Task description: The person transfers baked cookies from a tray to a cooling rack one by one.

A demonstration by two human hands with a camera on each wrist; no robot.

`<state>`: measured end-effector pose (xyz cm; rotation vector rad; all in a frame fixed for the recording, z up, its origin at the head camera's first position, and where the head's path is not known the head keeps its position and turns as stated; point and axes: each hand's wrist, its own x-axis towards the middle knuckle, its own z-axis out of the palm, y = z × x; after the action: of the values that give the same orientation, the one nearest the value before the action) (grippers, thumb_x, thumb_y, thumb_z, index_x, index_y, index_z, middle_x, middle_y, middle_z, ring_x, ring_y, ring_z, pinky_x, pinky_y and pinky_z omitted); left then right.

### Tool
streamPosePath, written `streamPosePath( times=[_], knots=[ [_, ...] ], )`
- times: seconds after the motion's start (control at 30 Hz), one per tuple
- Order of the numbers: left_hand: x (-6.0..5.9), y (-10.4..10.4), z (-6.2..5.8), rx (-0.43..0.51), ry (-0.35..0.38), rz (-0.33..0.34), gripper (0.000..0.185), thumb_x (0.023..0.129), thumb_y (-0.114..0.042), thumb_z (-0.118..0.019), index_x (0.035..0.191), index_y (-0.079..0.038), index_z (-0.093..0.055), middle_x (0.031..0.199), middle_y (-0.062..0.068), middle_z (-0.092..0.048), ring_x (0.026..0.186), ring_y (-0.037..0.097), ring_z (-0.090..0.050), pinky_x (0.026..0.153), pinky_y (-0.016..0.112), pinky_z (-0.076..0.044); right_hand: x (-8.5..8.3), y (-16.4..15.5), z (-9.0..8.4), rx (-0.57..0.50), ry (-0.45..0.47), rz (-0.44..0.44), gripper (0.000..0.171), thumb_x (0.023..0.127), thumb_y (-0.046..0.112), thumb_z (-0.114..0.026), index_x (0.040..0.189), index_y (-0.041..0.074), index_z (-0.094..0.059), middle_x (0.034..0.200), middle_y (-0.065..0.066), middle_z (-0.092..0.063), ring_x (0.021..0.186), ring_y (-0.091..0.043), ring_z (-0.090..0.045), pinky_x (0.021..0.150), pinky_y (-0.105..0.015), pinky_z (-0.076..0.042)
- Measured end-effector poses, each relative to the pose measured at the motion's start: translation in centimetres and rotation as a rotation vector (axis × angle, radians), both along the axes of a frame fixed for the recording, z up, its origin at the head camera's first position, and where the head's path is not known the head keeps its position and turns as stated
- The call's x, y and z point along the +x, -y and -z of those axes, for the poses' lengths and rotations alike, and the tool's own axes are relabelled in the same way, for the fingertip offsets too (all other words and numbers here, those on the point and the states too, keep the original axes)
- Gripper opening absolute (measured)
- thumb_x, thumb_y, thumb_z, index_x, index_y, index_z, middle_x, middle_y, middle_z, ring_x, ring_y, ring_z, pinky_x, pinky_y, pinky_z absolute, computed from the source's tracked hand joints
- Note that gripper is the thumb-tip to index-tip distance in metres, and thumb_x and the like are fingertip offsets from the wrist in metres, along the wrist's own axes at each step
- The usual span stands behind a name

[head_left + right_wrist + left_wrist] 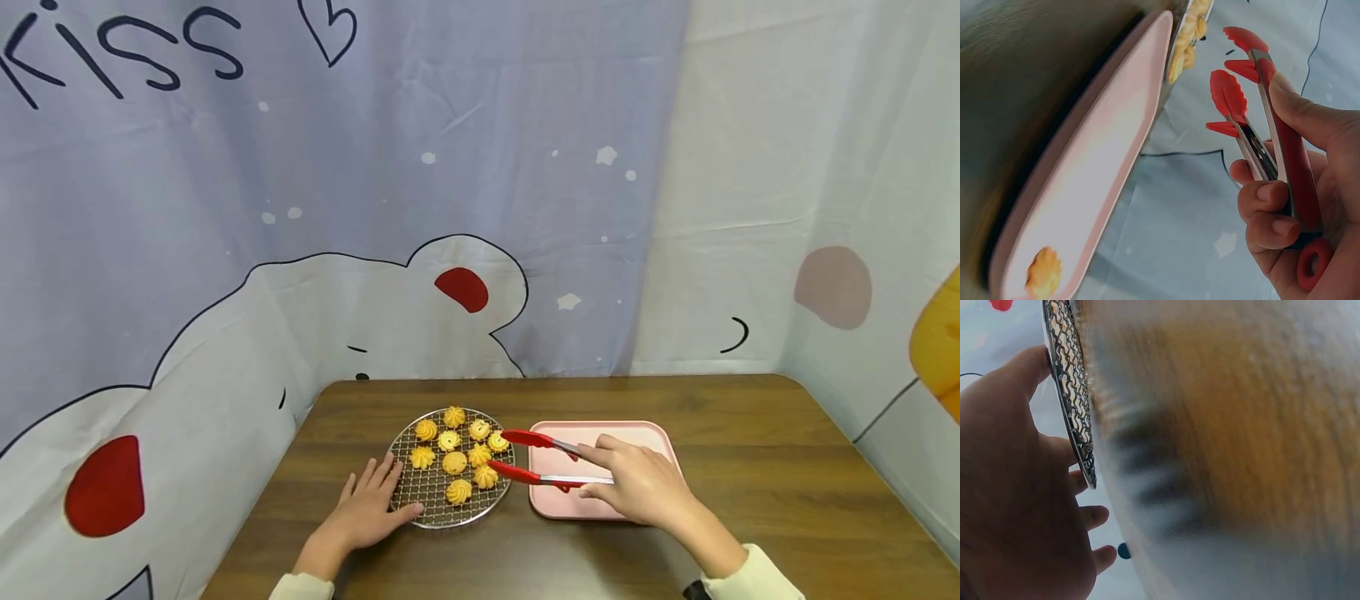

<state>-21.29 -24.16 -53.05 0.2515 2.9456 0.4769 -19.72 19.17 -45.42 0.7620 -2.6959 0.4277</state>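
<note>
My left hand (367,504) rests with spread, straight fingers on the near-left rim of a round wire cooling rack (420,493); the left wrist view shows it against the rack's edge. Several golden piped cookies (454,462) lie on the mesh. In my right hand (645,483) I hold red-tipped metal tongs (525,476), thumb on one arm and fingers curled round the other. Their tips are spread apart with nothing between them, over the rack's right edge. Beneath that hand is a pink tray (547,500); one cookie (1044,273) lies in it, seen only in the right wrist view.
A brown wooden table (750,467) carries the rack and the tray, side by side with a narrow gap. Behind and around the table hangs a printed curtain (570,208) with cartoon figures, close to its back edge.
</note>
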Motion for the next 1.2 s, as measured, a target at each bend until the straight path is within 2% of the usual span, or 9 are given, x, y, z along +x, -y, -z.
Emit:
streamPosePath(
  times=[0.5,0.7,0.97,1.2],
  knots=[
    [0.1,-0.1,-0.1,-0.020,0.008,-0.002,0.093,0.094,-0.070,-0.051,0.159,-0.007,-0.032,0.168,0.016,-0.018,0.153,0.045,-0.012,0.119,0.069,-0.005,2.7,-7.1,-0.1,-0.007,0.082,0.140,0.053,0.078,0.046,-0.084,0.127,0.027,-0.073,0.096,0.022,-0.057,0.062,0.005,-0.043,0.052,-0.023,-0.036],
    [0.3,-0.2,-0.2,-0.019,0.019,-0.003,0.092,0.094,-0.071,-0.051,0.160,-0.008,-0.032,0.168,0.016,-0.018,0.154,0.045,-0.011,0.119,0.069,-0.004,3.6,-9.0,-0.1,-0.015,0.106,0.190,0.052,0.076,0.042,-0.087,0.125,0.030,-0.074,0.092,0.024,-0.054,0.061,0.004,-0.041,0.052,-0.024,-0.035],
    [0.2,-0.2,-0.2,-0.025,0.020,-0.003,0.092,0.095,-0.070,-0.051,0.159,-0.007,-0.032,0.168,0.016,-0.018,0.154,0.045,-0.012,0.119,0.069,-0.005,4.3,-11.2,0.0,0.015,0.114,0.206,0.057,0.077,0.047,-0.085,0.129,0.028,-0.072,0.097,0.025,-0.056,0.064,0.005,-0.043,0.053,-0.025,-0.036],
    [0.2,-0.1,-0.1,-0.020,0.018,0.002,0.092,0.095,-0.070,-0.051,0.159,-0.007,-0.032,0.168,0.016,-0.018,0.154,0.045,-0.011,0.119,0.069,-0.004,4.9,-13.4,0.3,0.033,0.093,0.210,0.058,0.075,0.052,-0.084,0.125,0.024,-0.074,0.100,0.022,-0.059,0.068,0.007,-0.045,0.053,-0.025,-0.038]
  ],
)
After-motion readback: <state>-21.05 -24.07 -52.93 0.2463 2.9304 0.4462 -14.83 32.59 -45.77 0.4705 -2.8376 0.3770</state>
